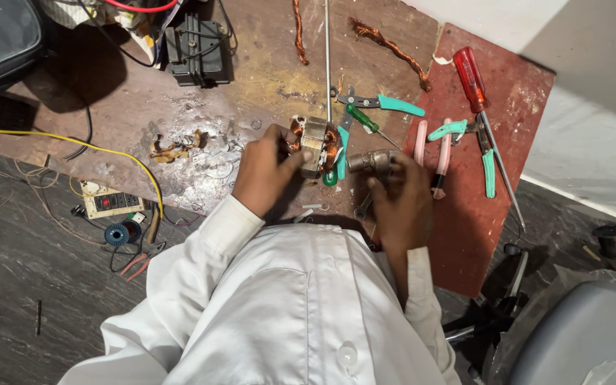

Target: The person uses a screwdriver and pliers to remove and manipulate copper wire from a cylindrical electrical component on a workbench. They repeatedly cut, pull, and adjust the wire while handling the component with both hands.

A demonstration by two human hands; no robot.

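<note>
Your left hand (264, 171): fingers closed around the grey metal motor stator with copper-coloured wire windings (313, 142), thumb laid across its front face; the stator sits just above the worn brown wooden board (180, 107), at the foot of a thin upright metal rod (327, 57). Your right hand (399, 196): fingers curled shut on the steel hammer head (368, 161), which lies just right of the stator, its end pointing toward it; whether the two touch cannot be told. Beside the hands: green-handled screwdriver (362, 119); teal-handled pliers (386, 104); pink-handled pliers (433, 153), partly under your right hand. On the red-painted board (465, 228): red-handled long screwdriver (473, 80); teal-handled cutters (475, 142). Further left: yellow cable (73, 142); small white switch box with dark buttons (112, 202); blue wire spool (116, 234). Above: twisted strands of copper wire (392, 48).
</note>
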